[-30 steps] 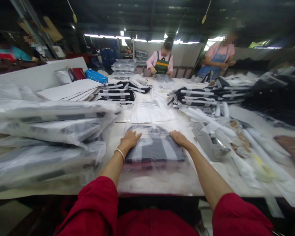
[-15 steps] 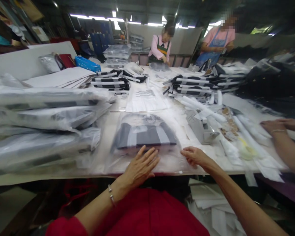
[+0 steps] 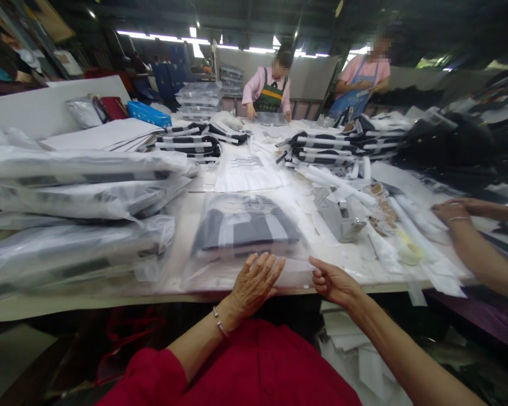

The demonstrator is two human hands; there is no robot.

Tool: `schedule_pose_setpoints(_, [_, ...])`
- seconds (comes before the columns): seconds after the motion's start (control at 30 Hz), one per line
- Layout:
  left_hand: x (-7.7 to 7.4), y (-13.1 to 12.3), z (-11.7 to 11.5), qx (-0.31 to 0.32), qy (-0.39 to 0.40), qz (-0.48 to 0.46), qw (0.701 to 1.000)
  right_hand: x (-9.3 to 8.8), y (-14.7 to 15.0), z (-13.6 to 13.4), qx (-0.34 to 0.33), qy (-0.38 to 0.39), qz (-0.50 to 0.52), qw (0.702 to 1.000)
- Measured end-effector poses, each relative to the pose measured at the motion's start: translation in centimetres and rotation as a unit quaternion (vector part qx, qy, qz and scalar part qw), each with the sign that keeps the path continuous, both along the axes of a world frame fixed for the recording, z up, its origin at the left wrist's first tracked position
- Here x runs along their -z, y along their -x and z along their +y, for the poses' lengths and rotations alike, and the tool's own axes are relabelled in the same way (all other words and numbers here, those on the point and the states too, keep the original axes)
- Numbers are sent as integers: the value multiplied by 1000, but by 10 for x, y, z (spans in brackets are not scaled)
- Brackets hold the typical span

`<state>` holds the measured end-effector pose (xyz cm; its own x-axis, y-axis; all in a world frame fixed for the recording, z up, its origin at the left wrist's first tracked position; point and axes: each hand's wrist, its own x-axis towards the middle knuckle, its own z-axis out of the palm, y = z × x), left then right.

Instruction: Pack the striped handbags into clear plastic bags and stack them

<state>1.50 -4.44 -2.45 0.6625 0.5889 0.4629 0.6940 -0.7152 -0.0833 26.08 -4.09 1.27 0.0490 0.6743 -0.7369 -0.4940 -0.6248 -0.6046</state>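
A clear plastic bag [image 3: 214, 273] lies flat on the table in front of me, with a folded dark item [image 3: 248, 228] with grey bands inside it. Printed lines show on the bag's far part. My left hand [image 3: 256, 285] rests palm down on the near end of the bag, fingers stretched out. At the bag's near right corner my right hand [image 3: 332, 280] is closed, its curled fingers pinching the plastic edge.
Filled bags [image 3: 84, 200] are stacked at left. A tape dispenser [image 3: 342, 217], a tape roll [image 3: 410, 251] and white strips lie at right. Dark banded bundles [image 3: 322, 148] stand behind. A co-worker's hands [image 3: 452, 211] are at far right; two people work across the table.
My left hand has slid right and nearer to me along the bag. My right hand's fingers have curled in at the bag's edge. The co-worker opposite has spread their hands apart.
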Motion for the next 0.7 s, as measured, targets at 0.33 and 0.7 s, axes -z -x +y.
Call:
schedule_pose_setpoints(0.33, [-1,-32,20,-2,-71,-89,993,-6,-8,-8,-137,-53,-166,975])
schedule_pose_setpoints(0.7, [-18,-44,23,11,-43,-103,994,1,19,0,-218,-584,-729,284])
